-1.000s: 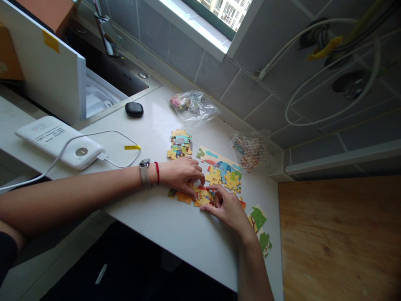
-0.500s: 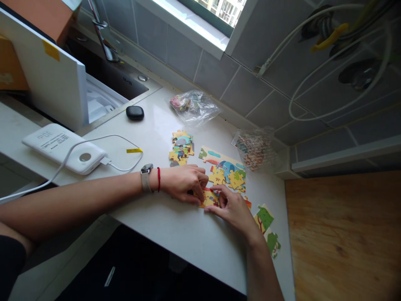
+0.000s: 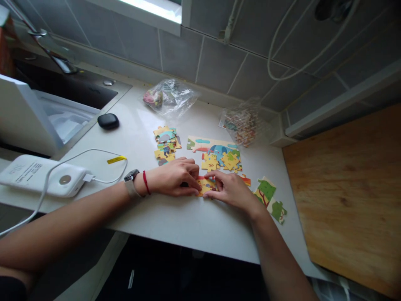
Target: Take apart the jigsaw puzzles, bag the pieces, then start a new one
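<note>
Yellow and red puzzle pieces [image 3: 206, 186] lie on the white counter between my two hands. From the left, my left hand [image 3: 180, 177] grips their edge with fingers bent and thumb low. My right hand [image 3: 230, 189] pinches the other side between thumb and forefinger. Just beyond is a joined puzzle section [image 3: 216, 146] with a blue elephant, and loose yellow pieces [image 3: 209, 162] lie over its lower part. A pile of puzzle pieces [image 3: 166, 144] sits behind my left hand. Green tree pieces [image 3: 266, 190] rest to the right of my right wrist.
Clear plastic bags, one [image 3: 171, 98] at the back and another [image 3: 244, 123] full of pieces, stand near the tiled wall. On the left are a black case [image 3: 108, 121], a white power bank [image 3: 44, 175] with its cable, and the sink [image 3: 69, 90]. A wooden board [image 3: 351, 196] is at right.
The camera view has turned to the right, so the counter things appear further left and the wooden board shows more. Both hands keep their hold on the puzzle pieces, with little visible movement.
</note>
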### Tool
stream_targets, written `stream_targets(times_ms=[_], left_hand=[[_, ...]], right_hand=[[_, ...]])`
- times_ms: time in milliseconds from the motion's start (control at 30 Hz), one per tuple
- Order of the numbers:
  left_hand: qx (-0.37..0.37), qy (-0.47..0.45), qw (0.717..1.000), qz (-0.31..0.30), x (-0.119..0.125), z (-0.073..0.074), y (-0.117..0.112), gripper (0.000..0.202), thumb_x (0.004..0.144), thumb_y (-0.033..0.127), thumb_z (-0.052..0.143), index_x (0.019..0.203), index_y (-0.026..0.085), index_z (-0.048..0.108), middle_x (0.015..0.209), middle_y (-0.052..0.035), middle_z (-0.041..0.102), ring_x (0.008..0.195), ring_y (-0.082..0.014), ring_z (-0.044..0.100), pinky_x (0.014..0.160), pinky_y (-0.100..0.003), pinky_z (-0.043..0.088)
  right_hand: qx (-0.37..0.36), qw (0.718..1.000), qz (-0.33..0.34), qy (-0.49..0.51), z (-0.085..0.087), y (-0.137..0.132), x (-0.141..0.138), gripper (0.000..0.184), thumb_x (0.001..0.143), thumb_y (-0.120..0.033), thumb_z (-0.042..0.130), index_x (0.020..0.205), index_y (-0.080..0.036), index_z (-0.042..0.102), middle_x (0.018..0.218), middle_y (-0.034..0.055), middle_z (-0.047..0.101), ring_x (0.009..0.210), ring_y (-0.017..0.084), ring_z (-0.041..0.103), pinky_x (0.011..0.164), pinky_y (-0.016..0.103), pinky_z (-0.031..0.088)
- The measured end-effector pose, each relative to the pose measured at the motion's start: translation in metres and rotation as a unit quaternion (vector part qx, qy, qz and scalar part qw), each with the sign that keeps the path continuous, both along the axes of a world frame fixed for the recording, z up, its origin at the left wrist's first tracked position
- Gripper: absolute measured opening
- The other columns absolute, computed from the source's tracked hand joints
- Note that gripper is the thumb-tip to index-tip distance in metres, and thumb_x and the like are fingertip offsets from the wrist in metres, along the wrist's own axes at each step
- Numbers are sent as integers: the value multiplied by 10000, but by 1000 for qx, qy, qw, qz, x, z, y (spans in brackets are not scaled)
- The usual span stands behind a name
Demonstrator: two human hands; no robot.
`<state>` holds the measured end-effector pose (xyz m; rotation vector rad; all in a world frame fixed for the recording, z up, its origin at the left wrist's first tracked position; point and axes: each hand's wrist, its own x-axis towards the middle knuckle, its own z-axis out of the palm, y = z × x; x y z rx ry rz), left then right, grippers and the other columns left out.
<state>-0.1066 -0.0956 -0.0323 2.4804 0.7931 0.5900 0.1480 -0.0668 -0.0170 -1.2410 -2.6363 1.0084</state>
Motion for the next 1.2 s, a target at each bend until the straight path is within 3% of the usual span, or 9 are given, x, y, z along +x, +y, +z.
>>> stream_targets(times_ms=[167,500,700,867,1067,1200], left_hand=[[6,5,1000,15,2,1,3,220,1009,380,637,1056,253,810,911,-71,684,837,-195,612,814,-343,475],[74,-14,988,135,-13,1,21,200,1030,309,604,983,208,769,901,-67,699,858,-196,583,790,-336,494],[104,-19,976,190,-24,6,27,192,1024,320,615,956,205,752,882,-61,702,835,-192,583,786,-354,498],[106,-20,974,200,-28,2,28,184,1022,300,616,968,198,759,896,-72,699,855,-198,603,782,-353,511],[110,-7,978,175,-26,-3,27,131,1004,264,639,1016,208,758,950,-75,719,898,-212,615,818,-366,520],[124,-12,968,216,-41,6,32,191,976,280,677,1144,210,733,994,-75,734,919,-220,639,847,-380,533]], right_hand=[[13,1000,4,8,-2,0,2,442,788,-432,886,1173,-282,728,696,-48,652,661,156,608,641,247,366],[71,997,-9,1,-6,-2,4,457,744,-490,909,1115,-294,726,831,19,749,752,237,674,661,298,400],[93,996,-14,-10,-9,-2,6,475,746,-566,884,1081,-272,717,802,36,739,730,245,661,631,306,364],[91,995,-13,24,-10,0,8,492,737,-550,900,1101,-266,729,741,4,702,697,211,646,627,284,373],[110,984,-54,132,-13,6,11,369,885,-533,780,1061,-210,754,651,-31,639,568,128,566,626,262,392],[118,978,-65,158,-18,10,12,271,952,-469,712,974,-203,763,615,-35,610,543,112,526,602,259,373]])
